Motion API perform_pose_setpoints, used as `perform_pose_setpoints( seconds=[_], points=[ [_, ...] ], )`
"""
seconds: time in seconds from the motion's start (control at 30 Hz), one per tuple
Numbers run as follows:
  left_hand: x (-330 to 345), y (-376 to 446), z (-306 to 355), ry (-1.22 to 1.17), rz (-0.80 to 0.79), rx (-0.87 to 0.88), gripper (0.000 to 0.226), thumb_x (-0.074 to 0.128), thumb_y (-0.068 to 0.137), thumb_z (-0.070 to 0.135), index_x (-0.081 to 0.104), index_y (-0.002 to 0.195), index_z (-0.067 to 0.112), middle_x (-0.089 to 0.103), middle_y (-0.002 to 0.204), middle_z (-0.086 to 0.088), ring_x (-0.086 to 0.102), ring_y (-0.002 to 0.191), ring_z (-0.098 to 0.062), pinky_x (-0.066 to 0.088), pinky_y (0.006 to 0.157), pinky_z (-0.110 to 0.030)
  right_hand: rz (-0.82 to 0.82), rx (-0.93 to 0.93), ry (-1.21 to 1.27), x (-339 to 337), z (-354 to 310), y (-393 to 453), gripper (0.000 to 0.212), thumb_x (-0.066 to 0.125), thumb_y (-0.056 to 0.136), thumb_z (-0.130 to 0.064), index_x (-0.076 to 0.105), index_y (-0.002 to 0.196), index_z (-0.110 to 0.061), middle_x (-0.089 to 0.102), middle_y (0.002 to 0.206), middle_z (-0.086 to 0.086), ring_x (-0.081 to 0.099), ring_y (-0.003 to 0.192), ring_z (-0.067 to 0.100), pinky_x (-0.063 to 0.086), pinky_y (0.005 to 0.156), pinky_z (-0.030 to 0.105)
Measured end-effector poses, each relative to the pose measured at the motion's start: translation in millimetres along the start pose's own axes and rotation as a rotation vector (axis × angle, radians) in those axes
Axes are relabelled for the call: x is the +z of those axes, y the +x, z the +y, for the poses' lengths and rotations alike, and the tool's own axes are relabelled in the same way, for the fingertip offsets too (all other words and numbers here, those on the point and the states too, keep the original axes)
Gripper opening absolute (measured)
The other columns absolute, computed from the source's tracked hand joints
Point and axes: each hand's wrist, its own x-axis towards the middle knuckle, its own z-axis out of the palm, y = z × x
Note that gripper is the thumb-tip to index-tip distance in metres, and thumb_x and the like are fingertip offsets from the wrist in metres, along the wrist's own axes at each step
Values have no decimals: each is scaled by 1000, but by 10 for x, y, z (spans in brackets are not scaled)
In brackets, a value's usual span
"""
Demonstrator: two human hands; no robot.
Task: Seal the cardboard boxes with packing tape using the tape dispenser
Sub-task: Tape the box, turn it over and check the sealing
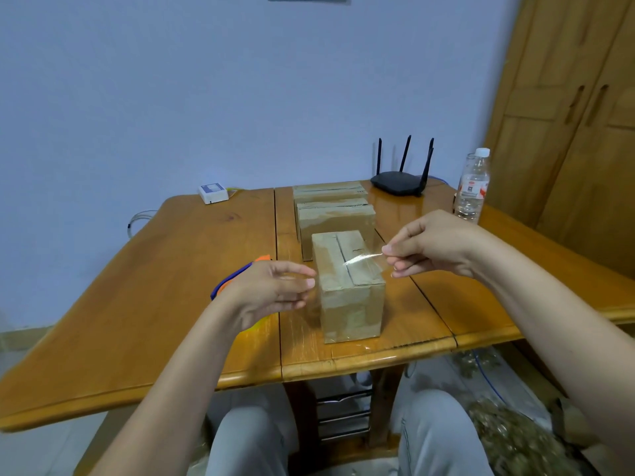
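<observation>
Three cardboard boxes stood in a row on the wooden table (137,304), and that table was the biggest thing in play, with a wooden wardrobe (567,115) rising beyond its far right corner. The near box (348,297) sat close to the table's front edge, its top seam facing up and glossy tape already showing on its front face; the middle box (335,225) stood just behind it, and the far box (330,191) behind that, toward the table's back edge. Over the near box both hands worked. The right hand (436,245) hovered above the box's right top edge, thumb and fingertips pinching one end of a clear tape strip (360,260), the remaining fingers curled in. That strip ran down and left across the box top. The left hand (275,290) hung just left of the same box, thumb and fingers loosely brought toward each other near the top left edge; whether they actually held the tape could not be told. Behind that left hand, on the table, lay the tape dispenser (237,274), orange and blue, mostly hidden. At the table's back right sat a black router (398,182), a clear water bottle (472,187) beside it, and a small white box (213,193) at the back left.
</observation>
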Motion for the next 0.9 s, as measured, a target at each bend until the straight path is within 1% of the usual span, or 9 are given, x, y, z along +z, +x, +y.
perform_pose_setpoints(
  seconds=[0.07,0.27,0.4,0.5,0.57,0.63,0.73,0.8,0.9],
  points=[
    [0,-10,-19,-81,-18,-7,29,77,83,7,73,112,3,71,89,-15,69,81,-22,58,77,-31,-7,13,32,-10,49,1,15,76,82,0,73,93,9,73,78,19,70,63,19,62,64,31],
    [-1,-42,-65,-146,-28,-34,30,75,84,7,72,113,2,73,90,-13,71,83,-22,59,76,-29,-26,27,77,-9,119,54,15,75,83,1,72,95,9,73,76,18,70,63,19,62,63,30],
    [-20,-42,-46,-184,40,-26,37,77,78,1,71,114,4,75,90,-11,72,83,-21,60,75,-27,-13,21,100,10,158,60,18,77,80,-1,73,95,8,73,78,21,70,64,20,62,62,29],
    [-37,-48,-8,-180,108,-17,38,81,71,6,73,108,1,76,100,-16,72,93,-24,59,74,-25,24,10,120,48,206,51,23,79,77,-4,74,97,6,74,89,25,72,68,22,64,66,32],
    [-39,-57,12,-145,130,-12,35,81,66,10,75,99,-1,76,98,-15,73,93,-21,59,72,-22,30,12,123,65,236,43,30,79,77,-4,72,105,-2,75,92,25,73,71,24,64,66,32],
    [-37,-65,28,-108,140,-10,34,81,64,12,76,94,-3,77,94,-15,74,86,-18,58,70,-20,23,31,137,66,274,38,46,79,77,-2,61,117,-16,75,89,23,74,71,26,62,62,29],
    [-38,-67,34,-102,136,-20,32,82,67,10,76,94,-6,76,94,-18,74,82,-18,58,69,-20,19,35,115,57,310,33,34,80,77,-5,68,108,3,75,90,24,75,75,27,63,65,31],
    [-45,-69,38,-109,137,-28,32,82,66,10,76,93,-5,76,95,-19,74,85,-21,59,70,-22,18,43,131,43,330,31,27,78,79,-7,72,102,5,75,94,25,75,82,30,64,70,34],
    [-45,-78,42,-126,146,-38,30,83,62,12,78,88,-2,75,93,-20,72,85,-23,60,71,-25,-35,72,146,6,329,7,32,77,75,-10,72,103,2,76,95,21,75,92,32,63,77,38]
  ],
)
